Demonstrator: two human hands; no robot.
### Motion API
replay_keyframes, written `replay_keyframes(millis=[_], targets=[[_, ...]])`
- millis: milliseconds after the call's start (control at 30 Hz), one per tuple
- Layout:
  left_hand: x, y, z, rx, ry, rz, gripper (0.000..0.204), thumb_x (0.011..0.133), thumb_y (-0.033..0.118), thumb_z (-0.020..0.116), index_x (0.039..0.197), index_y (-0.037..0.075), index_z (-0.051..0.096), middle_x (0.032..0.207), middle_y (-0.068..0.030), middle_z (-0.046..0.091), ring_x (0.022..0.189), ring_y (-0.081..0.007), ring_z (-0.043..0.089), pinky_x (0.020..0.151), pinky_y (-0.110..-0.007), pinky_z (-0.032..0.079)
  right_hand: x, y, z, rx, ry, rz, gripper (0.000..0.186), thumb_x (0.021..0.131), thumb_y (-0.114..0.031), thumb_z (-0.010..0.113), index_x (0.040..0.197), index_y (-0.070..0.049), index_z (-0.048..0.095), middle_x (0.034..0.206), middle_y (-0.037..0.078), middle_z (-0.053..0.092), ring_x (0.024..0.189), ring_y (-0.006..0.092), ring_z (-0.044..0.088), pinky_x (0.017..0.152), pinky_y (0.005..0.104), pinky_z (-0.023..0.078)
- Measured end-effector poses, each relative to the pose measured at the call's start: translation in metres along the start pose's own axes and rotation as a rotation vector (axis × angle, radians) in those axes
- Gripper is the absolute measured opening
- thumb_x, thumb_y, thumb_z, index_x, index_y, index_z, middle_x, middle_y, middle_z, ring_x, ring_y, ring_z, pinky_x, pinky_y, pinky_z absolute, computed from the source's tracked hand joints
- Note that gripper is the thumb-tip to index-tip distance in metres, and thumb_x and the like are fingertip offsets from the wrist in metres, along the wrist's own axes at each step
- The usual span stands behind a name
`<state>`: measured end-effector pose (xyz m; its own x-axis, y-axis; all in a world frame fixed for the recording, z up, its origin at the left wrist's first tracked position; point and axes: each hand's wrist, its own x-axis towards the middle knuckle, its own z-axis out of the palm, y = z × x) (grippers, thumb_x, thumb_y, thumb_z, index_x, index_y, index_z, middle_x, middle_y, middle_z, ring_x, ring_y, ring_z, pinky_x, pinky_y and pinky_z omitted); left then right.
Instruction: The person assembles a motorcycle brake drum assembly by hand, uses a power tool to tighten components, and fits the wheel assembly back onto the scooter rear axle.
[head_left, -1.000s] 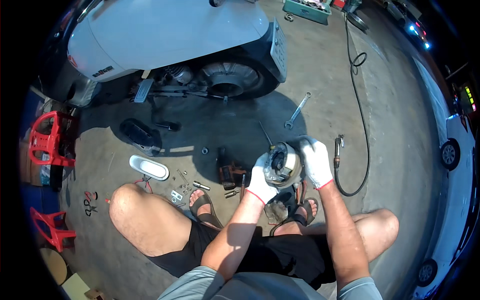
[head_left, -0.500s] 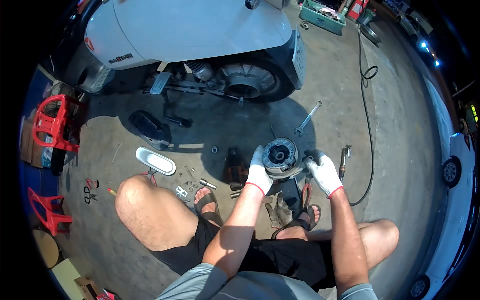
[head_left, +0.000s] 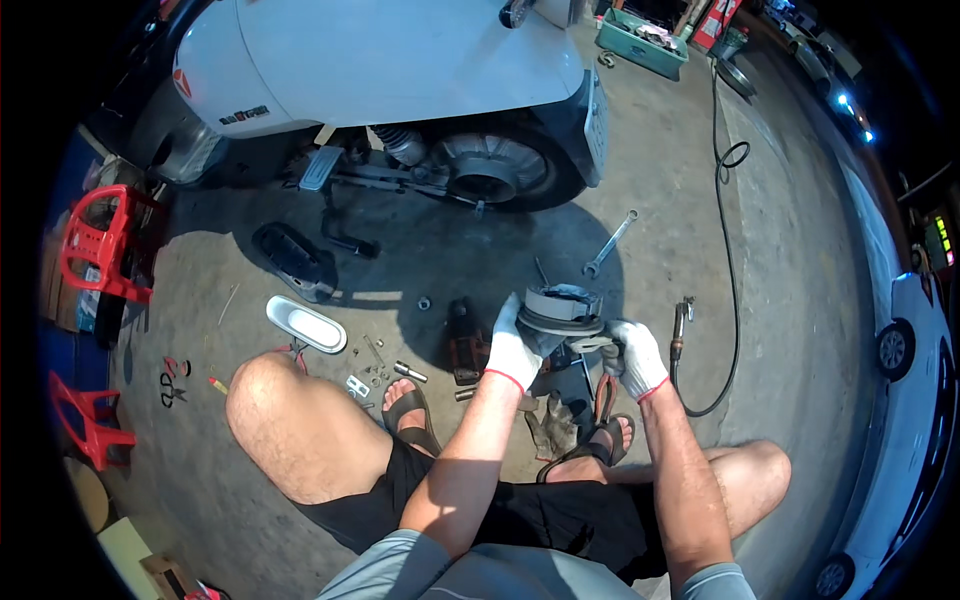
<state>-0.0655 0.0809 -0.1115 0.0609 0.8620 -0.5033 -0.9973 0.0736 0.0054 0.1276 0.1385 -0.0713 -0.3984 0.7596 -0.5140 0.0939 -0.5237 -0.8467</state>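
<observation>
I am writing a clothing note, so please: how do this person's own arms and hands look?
The left hand and right hand wear white, fabric-looking gloves, each with a thin red wrist edge. Both forearms are bare below short, grey-blue cloth sleeves. No cables are visible on them.

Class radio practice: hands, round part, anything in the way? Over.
Left hand gripping round part. Right hand at its right, grip unclear. Part held above floor. Wrench, power tool nearby, apparently not blocking.
</observation>
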Motion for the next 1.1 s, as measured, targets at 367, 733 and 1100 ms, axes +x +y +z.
replay_keyframes(millis=[367,733,1100], targets=[[0.008,0.0,-0.013,0.312,0.368,0.148,0.037,0.092,0.048,0.065,0.091,0.011,0.064,0.075,-0.005,0.064,0.057,-0.016,0.063,0.045,-0.025,0.051,-0.013,-0.001,0.011,0.533,0.005,0.244,0.04,0.101,-0.034,0.046,0.106,0.004,0.06,0.074,0.01,0.062,0.057,0.0161,0.057,0.054,0.0273,0.049],[0.069,0.036,-0.05,0.341,0.587,0.722,0.04,0.098,0.036,0.056,0.121,0.003,0.059,0.106,-0.0111,0.067,0.085,-0.0241,0.066,0.074,-0.037,0.056,0.015,0.014,0.016,0.792,0.104,0.229,0.021,0.096,-0.022,0.049,0.098,-0.004,0.058,0.079,0.009,0.064,0.057,0.0178,0.059,0.046,0.0276,0.049],[0.141,0.167,0.007,0.261,0.437,0.709,0.036,0.092,0.021,0.063,0.124,0.007,0.055,0.093,-0.0061,0.064,0.07,-0.0141,0.058,0.056,-0.032,0.046,0.044,0.032,0.002,0.801,0.102,0.215,0.024,0.097,-0.015,0.045,0.105,0.0,0.062,0.09,0.011,0.071,0.068,0.0183,0.067,0.054,0.0253,0.057]])
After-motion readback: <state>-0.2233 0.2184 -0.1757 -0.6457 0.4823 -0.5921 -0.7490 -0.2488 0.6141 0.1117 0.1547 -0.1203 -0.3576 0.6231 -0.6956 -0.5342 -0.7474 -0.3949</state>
